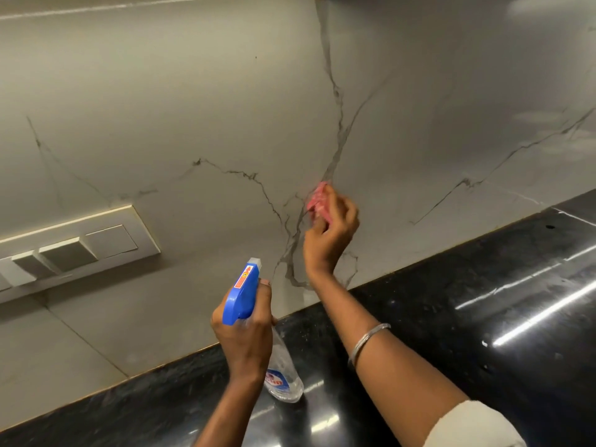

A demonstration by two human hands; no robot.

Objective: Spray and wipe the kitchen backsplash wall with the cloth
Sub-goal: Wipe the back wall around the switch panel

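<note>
The backsplash wall (200, 101) is pale grey marble-look tile with dark veins. My right hand (332, 230) grips a bunched pink cloth (317, 200) and holds it against the wall where two veins meet. My left hand (245, 330) grips the neck of a clear spray bottle (283, 372) with a blue trigger head (243, 291). The bottle is lifted above the counter, its nozzle pointing up toward the wall. A finger lies at the front of the trigger head.
A shiny black stone counter (451, 317) runs along the foot of the wall. A white switch panel (74, 246) is mounted on the wall at the left. A silver bangle (367, 341) sits on my right forearm.
</note>
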